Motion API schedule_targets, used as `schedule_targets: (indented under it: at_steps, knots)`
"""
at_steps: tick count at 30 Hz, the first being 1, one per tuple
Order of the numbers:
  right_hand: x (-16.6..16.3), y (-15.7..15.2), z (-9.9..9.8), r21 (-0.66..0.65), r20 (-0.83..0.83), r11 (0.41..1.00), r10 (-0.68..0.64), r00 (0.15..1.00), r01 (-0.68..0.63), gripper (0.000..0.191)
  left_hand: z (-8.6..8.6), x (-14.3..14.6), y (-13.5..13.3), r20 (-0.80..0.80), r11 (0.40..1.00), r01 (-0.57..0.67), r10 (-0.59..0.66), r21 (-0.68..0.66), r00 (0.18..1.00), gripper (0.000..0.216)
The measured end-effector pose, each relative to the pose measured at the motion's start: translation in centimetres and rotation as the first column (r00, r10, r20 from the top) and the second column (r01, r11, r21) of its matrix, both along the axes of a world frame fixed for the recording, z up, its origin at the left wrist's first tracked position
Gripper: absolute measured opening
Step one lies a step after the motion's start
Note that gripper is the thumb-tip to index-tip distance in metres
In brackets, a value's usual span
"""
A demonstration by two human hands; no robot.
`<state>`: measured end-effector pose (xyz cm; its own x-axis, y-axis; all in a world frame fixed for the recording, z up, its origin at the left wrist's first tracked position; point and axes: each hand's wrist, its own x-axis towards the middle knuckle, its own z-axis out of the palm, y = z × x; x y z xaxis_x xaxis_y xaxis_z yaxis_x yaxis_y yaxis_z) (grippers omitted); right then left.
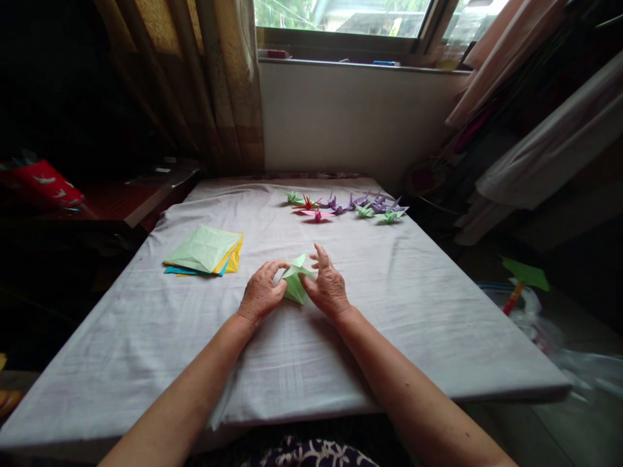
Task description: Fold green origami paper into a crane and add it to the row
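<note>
A light green piece of folded origami paper point(294, 287) lies near the middle of the cloth-covered table, its upper flap lifted. My left hand point(263, 290) pinches its left edge between thumb and fingers. On the other side, my right hand point(328, 286) has its thumb on the paper's right edge, while its fingers are raised and spread apart. Part of the paper is covered by the thumbs.
Several folded paper cranes point(364, 209) in purple, green, red and pink stand at the table's far side. To the left is a stack of coloured paper point(204, 250). A pale cloth point(413, 337) covers the table. Curtains and a window are behind.
</note>
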<state>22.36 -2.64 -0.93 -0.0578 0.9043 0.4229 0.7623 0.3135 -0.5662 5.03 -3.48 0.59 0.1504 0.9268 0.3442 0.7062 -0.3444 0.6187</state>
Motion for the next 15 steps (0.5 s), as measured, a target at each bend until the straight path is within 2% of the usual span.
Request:
schedule_targets:
  at_steps: [2, 5, 6, 11, 13, 15]
  knots:
    - [0.4, 0.4, 0.2, 0.109, 0.055, 0.993, 0.041, 0.998, -0.046, 0.068, -0.1, -0.2, -0.2, -0.019, 1.000, 0.016, -0.015, 0.007, 1.000, 0.040]
    - [0.8, 0.8, 0.9, 0.153, 0.171, 0.973, 0.145, 0.975, -0.172, 0.029, -0.2, -0.5, -0.8, -0.058, 0.999, 0.043, -0.042, 0.016, 0.997, 0.040]
    - [0.8, 0.9, 1.0, 0.155, 0.202, 0.965, 0.178, 0.963, -0.211, 0.021, -0.2, -0.6, -1.1, -0.074, 0.998, 0.053, -0.051, 0.019, 0.996, 0.039]
    - [0.8, 0.8, 0.8, 0.211, 0.301, 0.939, 0.200, 0.932, -0.270, 0.014, 0.4, -2.9, -3.3, -0.168, 0.996, 0.056, -0.044, 0.064, 0.985, 0.043]
    - [0.9, 0.6, 0.5, 0.209, 0.360, 0.944, 0.169, 0.917, -0.256, 0.015, 1.1, -5.2, -4.1, -0.206, 0.996, -0.008, 0.027, 0.092, 0.978, 0.045]
    - [1.1, 0.3, 0.2, 0.218, 0.408, 0.939, 0.161, 0.899, -0.268, 0.020, 2.2, -8.7, -4.9, -0.240, 0.985, -0.121, 0.148, 0.123, 0.960, 0.043]
